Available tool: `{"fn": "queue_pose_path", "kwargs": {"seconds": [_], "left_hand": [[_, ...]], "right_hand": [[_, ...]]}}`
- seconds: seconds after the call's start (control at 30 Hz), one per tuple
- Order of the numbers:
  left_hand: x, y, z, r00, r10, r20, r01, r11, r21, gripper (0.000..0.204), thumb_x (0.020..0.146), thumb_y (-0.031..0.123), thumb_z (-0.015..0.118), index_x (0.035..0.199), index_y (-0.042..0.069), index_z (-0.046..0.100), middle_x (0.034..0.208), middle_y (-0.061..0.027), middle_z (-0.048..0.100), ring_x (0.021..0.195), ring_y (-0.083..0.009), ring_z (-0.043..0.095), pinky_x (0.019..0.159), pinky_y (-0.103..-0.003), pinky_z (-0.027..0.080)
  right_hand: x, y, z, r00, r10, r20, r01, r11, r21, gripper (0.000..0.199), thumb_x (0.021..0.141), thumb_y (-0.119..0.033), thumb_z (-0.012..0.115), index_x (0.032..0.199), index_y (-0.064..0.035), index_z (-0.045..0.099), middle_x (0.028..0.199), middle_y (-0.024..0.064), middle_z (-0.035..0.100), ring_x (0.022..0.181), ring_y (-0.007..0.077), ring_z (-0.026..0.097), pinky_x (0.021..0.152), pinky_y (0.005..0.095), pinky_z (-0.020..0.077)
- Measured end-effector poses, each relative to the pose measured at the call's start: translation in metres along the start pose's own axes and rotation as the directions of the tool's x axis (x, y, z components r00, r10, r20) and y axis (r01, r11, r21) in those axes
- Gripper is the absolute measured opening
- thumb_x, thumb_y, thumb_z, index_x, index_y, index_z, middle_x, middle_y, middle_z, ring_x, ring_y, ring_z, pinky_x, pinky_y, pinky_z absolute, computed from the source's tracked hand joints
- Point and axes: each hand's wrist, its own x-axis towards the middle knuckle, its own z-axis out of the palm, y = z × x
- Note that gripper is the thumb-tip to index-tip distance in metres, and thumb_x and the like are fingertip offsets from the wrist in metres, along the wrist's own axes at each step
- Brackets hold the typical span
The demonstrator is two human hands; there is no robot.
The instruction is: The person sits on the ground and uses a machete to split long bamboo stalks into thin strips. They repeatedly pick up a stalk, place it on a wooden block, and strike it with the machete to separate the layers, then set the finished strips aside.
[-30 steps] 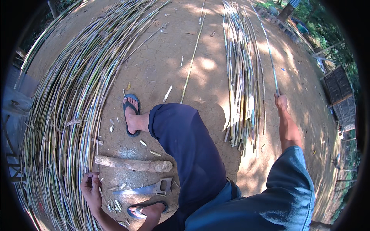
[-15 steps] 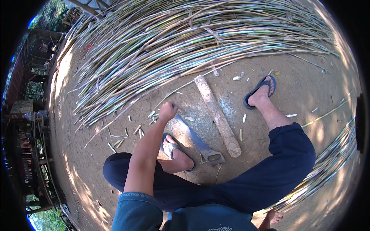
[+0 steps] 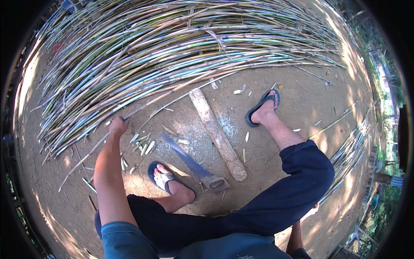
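Note:
My left hand [image 3: 117, 127] is closed around a long thin cane stalk [image 3: 164, 105] at the near edge of a big pile of cane stalks [image 3: 181, 47] lying on the dirt. The stalk runs from lower left to upper right past my fist. My right forearm [image 3: 295, 235] shows at the lower right, with the right hand [image 3: 316, 207] mostly hidden behind my blue trouser leg. Between my feet lie a short wooden log [image 3: 215, 134] and a flat-bladed cutting tool [image 3: 189, 162] with a grey handle.
My feet wear dark flip-flops, the left [image 3: 166, 178] next to the tool and the right [image 3: 263, 108] beyond the log. Cut cane bits [image 3: 142, 146] litter the ground. A smaller bundle of stalks [image 3: 351, 149] lies on the right.
A second ago my view faced the smaller bundle with my right hand raised there. It has swung to the big pile, where my left hand grips a stalk.

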Motion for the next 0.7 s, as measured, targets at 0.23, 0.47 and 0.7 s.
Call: {"fn": "queue_pose_path", "kwargs": {"seconds": [0.23, 0.47, 0.7], "left_hand": [[-0.037, 0.017, -0.073, 0.895, 0.402, 0.191, -0.403, 0.914, -0.035, 0.039, 0.077, 0.038, 0.065, 0.079, -0.001, 0.065, 0.073, -0.0197, 0.063, 0.072, -0.0330, 0.063, 0.070, -0.044, 0.047], [-0.174, -0.036, -0.181, 0.839, 0.370, -0.398, -0.300, 0.926, 0.229, 0.034, 0.077, 0.032, 0.067, 0.076, -0.002, 0.064, 0.068, -0.0243, 0.060, 0.067, -0.0424, 0.060, 0.063, -0.049, 0.045], [-0.314, -0.229, -0.211, 0.346, 0.312, -0.885, 0.131, 0.918, 0.374, 0.020, 0.078, 0.020, 0.071, 0.076, 0.002, 0.064, 0.067, -0.0203, 0.062, 0.066, -0.0393, 0.061, 0.061, -0.047, 0.046]], "right_hand": [[0.034, -0.020, -0.040, 0.985, -0.013, -0.174, 0.051, 0.976, 0.211, 0.068, 0.084, -0.036, 0.070, 0.140, -0.0088, 0.042, 0.135, 0.0175, 0.037, 0.115, 0.0327, 0.044, 0.094, 0.0390, 0.0414], [0.060, -0.097, -0.203, 0.853, 0.074, -0.516, 0.418, 0.496, 0.761, 0.041, 0.090, -0.018, 0.066, 0.126, -0.0036, 0.055, 0.129, 0.0152, 0.043, 0.107, 0.0253, 0.051, 0.092, 0.0315, 0.0445], [-0.017, -0.229, -0.317, 0.854, -0.233, -0.466, 0.322, -0.468, 0.823, 0.025, 0.093, -0.008, 0.062, 0.115, 0.0009, 0.056, 0.106, 0.0056, 0.059, 0.098, 0.0118, 0.055, 0.091, 0.0262, 0.0438]]}}
